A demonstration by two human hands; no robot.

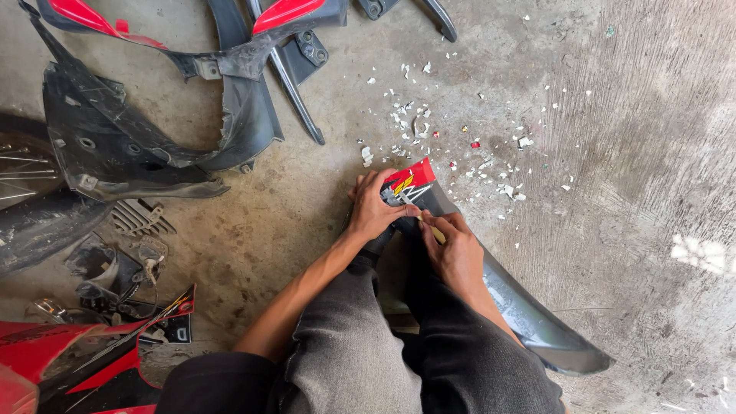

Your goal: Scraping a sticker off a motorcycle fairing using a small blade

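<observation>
Two hands meet on one long dark plastic panel [529,310] that lies across the person's lap and runs out onto the concrete floor [629,153]. The left hand [376,207] is closed over the panel's near end, fingers wrapped on the edge just beside a red, yellow and white sticker [410,180]. The right hand [456,249] is closed around a thin pale tool [435,232], which is mostly hidden in the fist; what kind of tool it is I cannot tell. Its tip points toward the sticker, just beyond the left hand's fingertips.

Ahead of both hands, many small white and red flakes [414,123] lie scattered on the floor. Farther ahead and to the left of the left hand lies a large black plastic cover [115,146], with red-trimmed pieces [284,15] beyond it. Well to the left of the left hand, near the person's knee, sit red body panels [69,356] and a small grey ribbed part [138,218]. The grey trouser legs [360,353] show under both forearms.
</observation>
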